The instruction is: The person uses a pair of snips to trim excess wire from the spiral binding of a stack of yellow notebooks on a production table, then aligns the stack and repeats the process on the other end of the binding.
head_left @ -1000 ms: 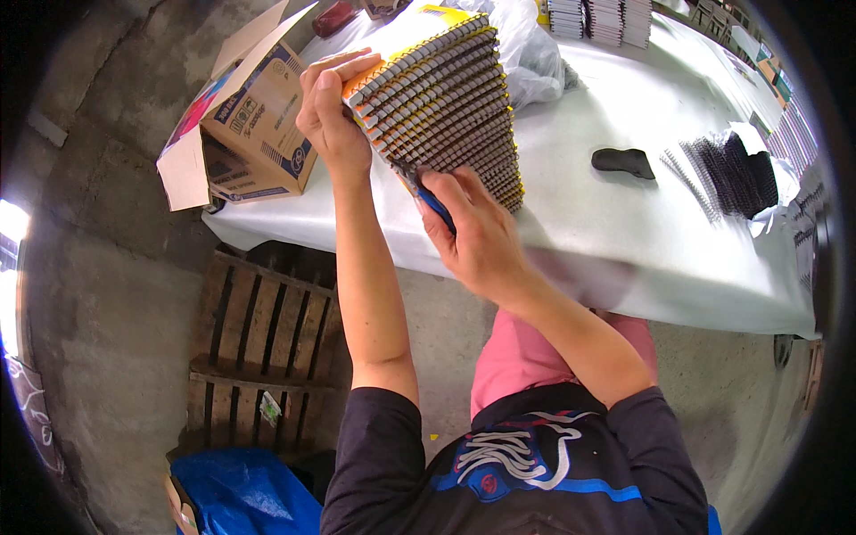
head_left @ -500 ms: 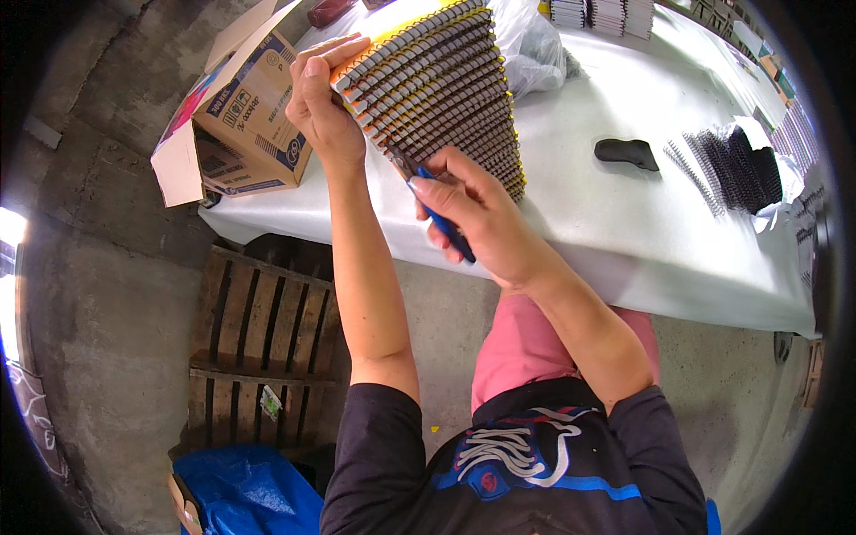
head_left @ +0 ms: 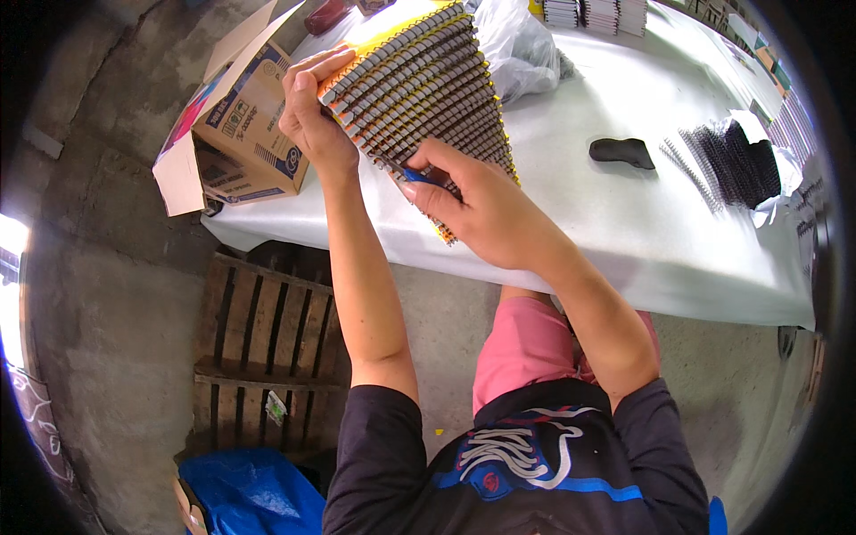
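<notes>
A thick stack of spiral-bound notebooks [head_left: 428, 94] leans over the table, its dark coils and grey spines toward me and orange-yellow cover edges showing. At the stack's upper left corner, my left hand [head_left: 319, 129] is closed, fingers over the top and thumb along the side. My right hand [head_left: 486, 209] grips blue-handled pliers [head_left: 417, 176] in front of the lower left edge. The pliers' jaws are at the coil ends there; whether they bite on a wire is too small to tell. Most of the handle is hidden by my fingers.
Left of the stack stands an open cardboard box [head_left: 250, 125]. Behind it sits a clear plastic bag [head_left: 522, 58]. To the right on the white-covered table [head_left: 606, 227] lie a black pouch-like object [head_left: 621, 153] and a bundle of black coils [head_left: 736, 165]. Below is a wooden pallet [head_left: 267, 330].
My right hand has turned and moved slightly lower, covering more of the pliers' handle. The stack and my left hand have shifted a little left, and more of the stack's lower edge shows.
</notes>
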`<state>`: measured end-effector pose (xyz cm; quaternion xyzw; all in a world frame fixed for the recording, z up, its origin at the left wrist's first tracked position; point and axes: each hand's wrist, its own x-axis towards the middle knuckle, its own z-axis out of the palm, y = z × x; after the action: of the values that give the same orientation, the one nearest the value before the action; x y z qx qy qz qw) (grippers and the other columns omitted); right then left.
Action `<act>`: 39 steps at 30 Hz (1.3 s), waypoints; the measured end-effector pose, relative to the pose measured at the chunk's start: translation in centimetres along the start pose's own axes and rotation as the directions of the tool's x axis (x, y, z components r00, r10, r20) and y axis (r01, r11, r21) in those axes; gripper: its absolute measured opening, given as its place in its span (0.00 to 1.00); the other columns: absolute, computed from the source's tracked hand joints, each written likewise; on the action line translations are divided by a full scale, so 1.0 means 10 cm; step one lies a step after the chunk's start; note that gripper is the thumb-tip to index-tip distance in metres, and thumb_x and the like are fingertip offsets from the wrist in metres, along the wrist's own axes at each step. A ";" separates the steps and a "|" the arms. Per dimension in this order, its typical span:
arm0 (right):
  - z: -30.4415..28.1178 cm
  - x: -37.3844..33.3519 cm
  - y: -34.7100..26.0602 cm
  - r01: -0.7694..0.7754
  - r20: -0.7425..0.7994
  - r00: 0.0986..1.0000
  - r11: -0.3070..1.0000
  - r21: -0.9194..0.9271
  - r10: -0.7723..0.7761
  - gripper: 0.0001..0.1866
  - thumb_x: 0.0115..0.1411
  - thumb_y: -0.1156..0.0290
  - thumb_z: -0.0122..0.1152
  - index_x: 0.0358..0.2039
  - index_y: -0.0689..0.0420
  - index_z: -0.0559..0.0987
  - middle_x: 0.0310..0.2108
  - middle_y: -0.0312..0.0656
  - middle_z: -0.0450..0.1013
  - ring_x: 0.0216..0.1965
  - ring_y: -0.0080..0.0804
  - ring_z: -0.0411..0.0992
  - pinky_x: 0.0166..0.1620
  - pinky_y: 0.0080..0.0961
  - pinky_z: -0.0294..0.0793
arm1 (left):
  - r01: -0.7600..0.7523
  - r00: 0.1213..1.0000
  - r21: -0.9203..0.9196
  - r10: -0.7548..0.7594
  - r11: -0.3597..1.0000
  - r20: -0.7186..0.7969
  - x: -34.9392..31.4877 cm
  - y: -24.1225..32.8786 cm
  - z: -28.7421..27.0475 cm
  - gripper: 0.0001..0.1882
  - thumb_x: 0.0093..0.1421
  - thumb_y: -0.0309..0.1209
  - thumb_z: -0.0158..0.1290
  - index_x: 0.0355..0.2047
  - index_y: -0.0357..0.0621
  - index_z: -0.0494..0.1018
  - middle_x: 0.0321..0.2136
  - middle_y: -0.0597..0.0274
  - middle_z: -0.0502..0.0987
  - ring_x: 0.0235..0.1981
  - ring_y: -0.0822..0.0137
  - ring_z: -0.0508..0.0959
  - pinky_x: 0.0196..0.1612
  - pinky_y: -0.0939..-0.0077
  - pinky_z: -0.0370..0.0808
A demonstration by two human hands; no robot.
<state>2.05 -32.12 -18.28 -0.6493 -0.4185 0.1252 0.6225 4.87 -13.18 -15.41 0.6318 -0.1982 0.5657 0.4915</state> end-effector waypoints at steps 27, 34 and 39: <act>0.21 -0.05 0.32 0.240 -0.219 0.857 0.736 -0.633 -0.467 0.13 0.55 0.62 0.60 0.39 0.51 0.73 0.31 0.37 0.69 0.32 0.36 0.71 0.34 0.34 0.69 | -0.017 1.000 0.038 0.016 0.999 0.020 0.01 -0.03 -0.03 0.26 0.66 0.38 0.35 0.30 0.29 0.78 0.35 0.54 0.77 0.39 0.66 0.74 0.48 0.73 0.67; 0.13 -0.07 0.23 0.119 -0.171 0.976 0.986 -0.120 -0.138 0.13 0.57 0.63 0.59 0.38 0.56 0.71 0.27 0.44 0.71 0.29 0.47 0.73 0.33 0.37 0.72 | -0.007 1.000 0.021 0.006 1.000 0.017 0.00 -0.02 0.00 0.27 0.66 0.40 0.36 0.31 0.29 0.78 0.35 0.54 0.76 0.39 0.65 0.75 0.48 0.73 0.68; 0.16 -0.16 0.31 0.175 -0.275 0.814 0.667 -0.725 -0.512 0.15 0.54 0.61 0.60 0.41 0.49 0.73 0.36 0.37 0.67 0.38 0.35 0.69 0.40 0.39 0.65 | 0.007 1.000 0.113 -0.010 0.994 0.024 0.01 -0.04 -0.05 0.28 0.66 0.43 0.35 0.35 0.30 0.76 0.38 0.47 0.77 0.39 0.61 0.77 0.47 0.68 0.72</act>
<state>1.16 -31.68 -22.04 -0.7441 -0.3943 -0.3135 0.4389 4.94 -12.58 -15.49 0.6662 -0.1690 0.5664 0.4547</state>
